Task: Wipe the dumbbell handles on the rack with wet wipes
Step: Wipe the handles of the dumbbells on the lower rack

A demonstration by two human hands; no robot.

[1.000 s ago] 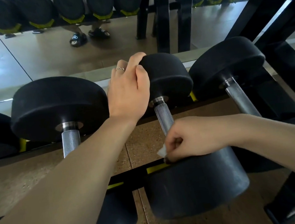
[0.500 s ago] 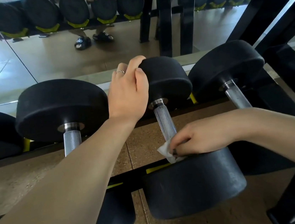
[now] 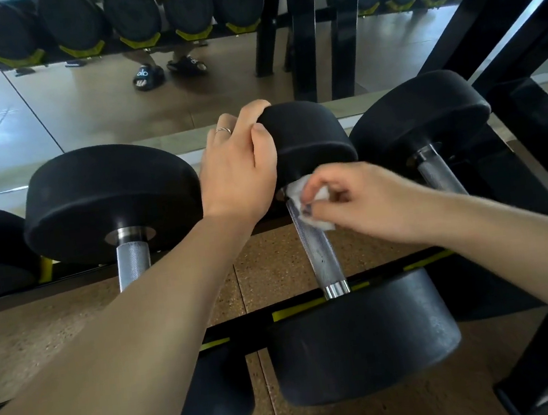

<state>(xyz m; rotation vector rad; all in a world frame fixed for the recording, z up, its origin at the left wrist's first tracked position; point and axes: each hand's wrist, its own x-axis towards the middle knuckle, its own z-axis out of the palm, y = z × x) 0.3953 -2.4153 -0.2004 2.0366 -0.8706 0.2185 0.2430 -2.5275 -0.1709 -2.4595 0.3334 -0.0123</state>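
A black dumbbell lies on the rack with its knurled steel handle [image 3: 320,257] pointing toward me. My left hand [image 3: 241,173] grips the rim of its far head [image 3: 309,137]. My right hand [image 3: 358,202] pinches a crumpled white wet wipe [image 3: 301,190] against the far end of the handle, just under that head. The near head [image 3: 361,338] rests on the front rail. Most of the handle below the wipe is bare and looks damp.
More black dumbbells flank it: one on the left [image 3: 109,200] and one on the right [image 3: 420,120]. The black rack frame [image 3: 512,26] rises at the right. A mirror [image 3: 80,103] behind reflects a row of dumbbells and sandalled feet. Brown speckled floor lies below.
My right hand has slid the wipe along the handle from the near head up to the far end. My left hand stays on the far head.
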